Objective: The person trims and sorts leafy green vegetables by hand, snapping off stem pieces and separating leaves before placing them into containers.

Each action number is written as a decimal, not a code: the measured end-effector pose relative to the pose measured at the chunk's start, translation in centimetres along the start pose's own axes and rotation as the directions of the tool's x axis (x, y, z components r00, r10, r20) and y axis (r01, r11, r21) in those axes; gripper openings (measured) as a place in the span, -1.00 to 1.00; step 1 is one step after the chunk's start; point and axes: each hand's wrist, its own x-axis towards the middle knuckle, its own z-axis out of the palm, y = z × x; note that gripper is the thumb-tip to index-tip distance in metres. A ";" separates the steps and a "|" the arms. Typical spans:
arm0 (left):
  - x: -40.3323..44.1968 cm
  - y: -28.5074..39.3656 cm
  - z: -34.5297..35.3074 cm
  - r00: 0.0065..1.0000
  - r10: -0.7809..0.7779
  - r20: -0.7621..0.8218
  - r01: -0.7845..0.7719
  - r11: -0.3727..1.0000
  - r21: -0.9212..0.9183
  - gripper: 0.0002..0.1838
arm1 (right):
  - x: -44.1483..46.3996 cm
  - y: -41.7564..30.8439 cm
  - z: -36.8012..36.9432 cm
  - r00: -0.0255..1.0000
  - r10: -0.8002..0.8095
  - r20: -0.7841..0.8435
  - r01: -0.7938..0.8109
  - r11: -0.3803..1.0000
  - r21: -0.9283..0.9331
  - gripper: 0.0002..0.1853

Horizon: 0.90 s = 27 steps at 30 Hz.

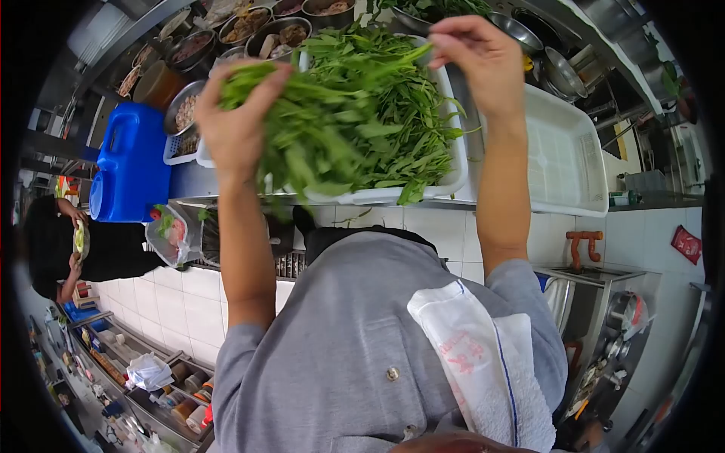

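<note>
In the head view, the left hand (pixel 236 124) is wrapped around a bunch of greens (pixel 310 140), held above the near left part of the white tray (pixel 362 198), which is heaped with more leaves (pixel 411 121); the right hand (pixel 485 64), well apart from the left, has thumb and fingers pinched on a slim stem (pixel 418 55), though whether it joins the bunch I cannot tell; blurred tips hang by the tray's near rim, so a loosened grip could drop leaves onto the tiled floor (pixel 442 226); a leftward swing might knock the metal bowl (pixel 183 113) beside that hand
</note>
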 end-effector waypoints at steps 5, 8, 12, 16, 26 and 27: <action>0.0 0.9 -3.1 0.980 -0.199 -0.025 0.197 0.978 -0.064 -0.74 | -0.3 2.2 -3.1 0.967 0.027 -0.253 -0.102 0.953 -0.285 -0.87; -0.6 1.9 -1.5 0.968 -0.230 0.101 0.221 0.970 0.100 -0.69 | -0.5 0.8 -0.9 0.988 0.056 -0.145 -0.078 0.984 -0.157 -0.89; -0.8 2.2 2.9 0.929 -0.229 0.291 0.201 0.972 0.122 -0.68 | -0.4 -2.0 3.6 0.985 0.076 0.153 -0.066 0.995 -0.068 -0.88; -0.6 0.5 3.8 0.886 -0.340 0.314 0.347 0.937 0.037 -0.69 | -0.8 -3.0 6.4 0.978 0.045 0.202 -0.034 0.998 -0.056 -0.89; -0.9 -0.4 2.0 0.914 -0.311 0.261 0.335 0.941 -0.048 -0.78 | -0.9 -1.2 5.8 0.999 -0.006 -0.050 0.007 1.000 0.020 -0.89; -0.8 -0.3 1.5 0.913 -0.314 0.260 0.335 0.941 -0.042 -0.78 | -0.7 -1.2 5.0 0.999 -0.005 -0.051 0.006 1.000 0.026 -0.89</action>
